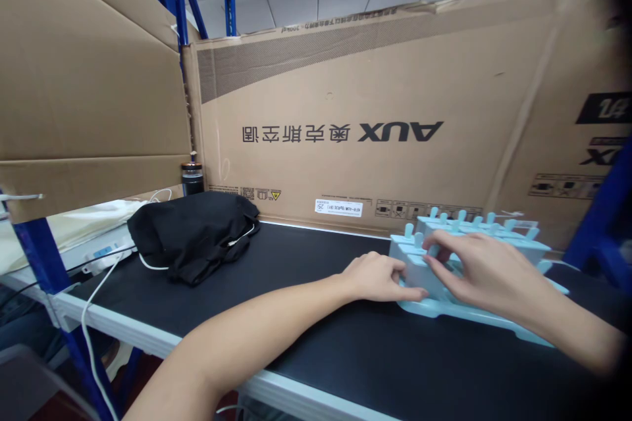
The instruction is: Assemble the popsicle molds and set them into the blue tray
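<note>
A light blue popsicle mold set (428, 307) stands on the black tabletop at the right, with several upright stick handles along its top. My left hand (378, 277) rests at the mold's near left side, its thumb along the lower front and its fingers curled against the side wall. My right hand (474, 270) reaches over the front of the set, thumb and index finger pinching one light blue stick handle (433, 250). The right hand and wrist hide part of the mold's front and middle.
Crumpled black cloth (192, 233) lies at the left, a dark jar (192, 179) behind it. A white cable (87, 322) hangs over the table's metal edge (296, 392). Large cardboard panels (345, 92) and blue posts (42, 253) enclose the table.
</note>
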Demonstrator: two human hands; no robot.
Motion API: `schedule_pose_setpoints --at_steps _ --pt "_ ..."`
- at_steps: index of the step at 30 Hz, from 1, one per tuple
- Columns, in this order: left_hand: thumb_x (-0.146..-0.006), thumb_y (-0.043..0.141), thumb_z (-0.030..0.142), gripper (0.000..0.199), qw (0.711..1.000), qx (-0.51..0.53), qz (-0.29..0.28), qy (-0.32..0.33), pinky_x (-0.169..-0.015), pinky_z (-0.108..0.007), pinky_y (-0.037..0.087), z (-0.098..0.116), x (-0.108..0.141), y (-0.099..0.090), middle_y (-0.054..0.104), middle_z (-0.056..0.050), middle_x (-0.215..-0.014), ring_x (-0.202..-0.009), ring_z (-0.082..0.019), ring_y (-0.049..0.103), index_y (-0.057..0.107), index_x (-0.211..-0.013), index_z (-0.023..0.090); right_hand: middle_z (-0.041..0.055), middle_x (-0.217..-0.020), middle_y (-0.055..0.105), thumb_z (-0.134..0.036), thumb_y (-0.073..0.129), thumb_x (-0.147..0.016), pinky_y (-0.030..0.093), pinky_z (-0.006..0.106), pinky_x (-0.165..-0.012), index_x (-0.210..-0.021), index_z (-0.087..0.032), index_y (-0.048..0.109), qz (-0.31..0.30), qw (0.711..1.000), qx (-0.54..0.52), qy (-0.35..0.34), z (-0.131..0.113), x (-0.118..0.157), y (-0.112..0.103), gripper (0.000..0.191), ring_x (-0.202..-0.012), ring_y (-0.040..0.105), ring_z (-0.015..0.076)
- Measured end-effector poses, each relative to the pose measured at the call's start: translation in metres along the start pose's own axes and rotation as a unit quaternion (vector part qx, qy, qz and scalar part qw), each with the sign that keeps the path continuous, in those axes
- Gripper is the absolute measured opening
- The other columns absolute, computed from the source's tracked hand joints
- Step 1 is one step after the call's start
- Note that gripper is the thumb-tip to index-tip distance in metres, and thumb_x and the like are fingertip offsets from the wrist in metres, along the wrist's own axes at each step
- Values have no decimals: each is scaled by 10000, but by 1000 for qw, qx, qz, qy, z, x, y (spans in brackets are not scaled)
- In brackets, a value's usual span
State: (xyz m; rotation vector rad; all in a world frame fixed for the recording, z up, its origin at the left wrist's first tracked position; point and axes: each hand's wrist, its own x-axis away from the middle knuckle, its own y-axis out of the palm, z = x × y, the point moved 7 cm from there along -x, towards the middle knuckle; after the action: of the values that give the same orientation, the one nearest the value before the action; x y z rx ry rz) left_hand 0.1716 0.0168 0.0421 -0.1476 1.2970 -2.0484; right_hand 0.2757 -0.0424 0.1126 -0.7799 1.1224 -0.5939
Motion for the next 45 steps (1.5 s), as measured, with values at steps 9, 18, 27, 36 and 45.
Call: schedule_pose_setpoints --at_steps 9,18,27,36,45 --pt "-702 550 657 444 1000 -14 0 0 -670 -251 423 0 0 1 648 29 -790 -812 -172 611 584 -747 217 73 -798 677 -382 398 -864 419 365 -719 -991 -151 616 58 996 41 -50 -16 2 -7 341 -732 621 226" --pt "-707 529 655 436 999 -33 -11 -3 -676 -270 445 -1 -1 2 649 15 -812 -834 -194 619 597 -779 230 87 -883 692 -408 394 -867 453 393 -713 -985 -138 631 117 986 76 -87 -23 5 -9 378 -750 640 242" --pt "-723 508 675 479 998 -65 -9 -5 -709 -292 461 1 0 1 666 -16 -867 -871 -227 631 618 -840 223 65 -879 692 -381 394 -873 474 383 -676 -984 -151 646 112 989 52 -79 -21 4 -7 359 -747 637 233" --pt "-744 476 668 492 996 -88 -14 4 -718 -316 477 5 1 2 658 -40 -827 -875 -241 630 618 -866 214 101 -934 684 -368 401 -865 470 408 -746 -967 -139 632 92 993 37 -63 -18 5 -4 341 -844 641 254" --pt "-749 452 681 525 995 -104 -12 8 -729 -332 486 5 0 3 659 -53 -850 -883 -253 632 616 -916 211 95 -929 672 -357 401 -876 473 391 -735 -981 -145 618 110 990 33 -76 -19 5 -2 321 -824 630 237"
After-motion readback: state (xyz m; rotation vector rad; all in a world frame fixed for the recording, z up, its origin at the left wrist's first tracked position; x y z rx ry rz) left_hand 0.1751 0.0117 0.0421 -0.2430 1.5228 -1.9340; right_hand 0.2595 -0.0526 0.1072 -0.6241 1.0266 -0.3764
